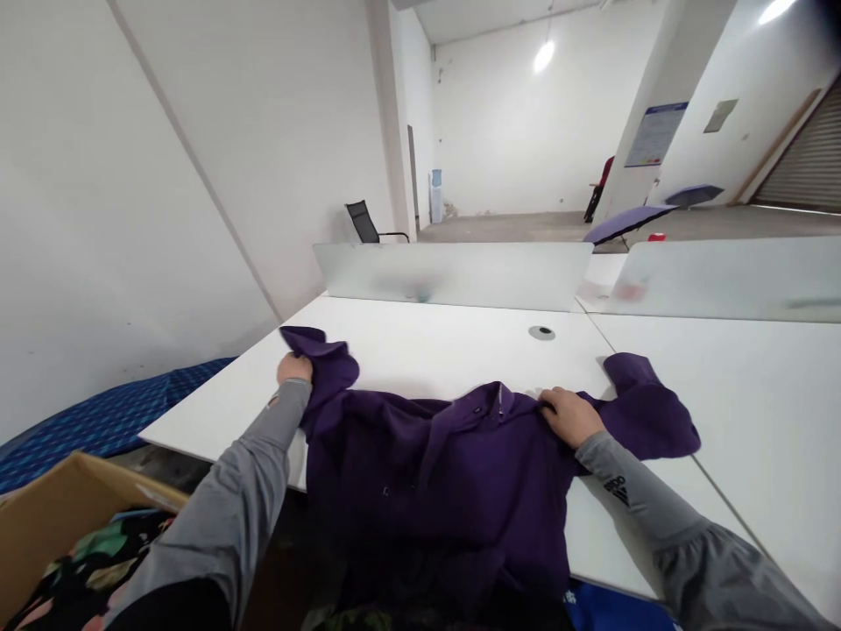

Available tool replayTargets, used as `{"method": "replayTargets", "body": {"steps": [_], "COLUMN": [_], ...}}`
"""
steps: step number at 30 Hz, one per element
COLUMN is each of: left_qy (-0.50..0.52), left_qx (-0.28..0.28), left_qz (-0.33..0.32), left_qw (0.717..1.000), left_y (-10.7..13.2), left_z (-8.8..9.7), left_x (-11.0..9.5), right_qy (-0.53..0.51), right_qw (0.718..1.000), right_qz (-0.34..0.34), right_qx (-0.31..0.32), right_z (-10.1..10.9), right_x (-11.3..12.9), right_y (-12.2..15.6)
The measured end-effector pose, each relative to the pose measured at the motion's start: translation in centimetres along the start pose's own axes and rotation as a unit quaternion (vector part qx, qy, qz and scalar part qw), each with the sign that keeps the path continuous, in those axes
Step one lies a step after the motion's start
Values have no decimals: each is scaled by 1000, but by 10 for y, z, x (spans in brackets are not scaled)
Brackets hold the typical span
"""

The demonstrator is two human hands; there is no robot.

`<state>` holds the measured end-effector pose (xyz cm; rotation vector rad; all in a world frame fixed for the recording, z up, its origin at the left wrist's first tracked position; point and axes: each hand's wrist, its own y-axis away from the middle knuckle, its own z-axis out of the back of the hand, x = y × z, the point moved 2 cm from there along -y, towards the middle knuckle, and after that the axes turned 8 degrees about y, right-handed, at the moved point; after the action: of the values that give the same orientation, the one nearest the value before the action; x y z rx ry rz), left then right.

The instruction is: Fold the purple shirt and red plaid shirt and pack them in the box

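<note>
A dark purple collared shirt [460, 473] is draped over the near edge of the white table, its lower part hanging down towards me. My left hand [294, 368] is closed on its left sleeve, and that sleeve's end flops over beyond my fingers. My right hand [570, 415] pinches the cloth at the right shoulder, next to the collar. The right sleeve lies bent on the tabletop past my wrist. Buttons show at the collar, which faces the far side of the table. Both my forearms are in grey sleeves.
Frosted partitions [453, 273] stand along the back of the white table [434, 346], which has a round cable hole [542, 333]. At lower left is a cardboard box [59, 517] with patterned cloth inside. A black chair [363, 221] and a purple umbrella [624, 223] are beyond.
</note>
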<state>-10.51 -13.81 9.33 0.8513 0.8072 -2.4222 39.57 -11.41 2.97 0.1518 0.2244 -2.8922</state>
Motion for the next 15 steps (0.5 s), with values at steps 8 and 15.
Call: {"method": "replayTargets", "body": {"steps": [8, 15], "left_qy": [13, 10], "left_qx": [210, 336], "left_qz": [-236, -430], "left_qw": [949, 838], "left_y": [48, 129], "left_z": [-34, -20], "left_x": [-37, -46], "right_qy": [-131, -379], "right_qw": [990, 920], "right_qz": [56, 76], "right_qx": [-8, 59], "right_z": [-7, 1], "right_x": [11, -1], "right_y": [-12, -6]}}
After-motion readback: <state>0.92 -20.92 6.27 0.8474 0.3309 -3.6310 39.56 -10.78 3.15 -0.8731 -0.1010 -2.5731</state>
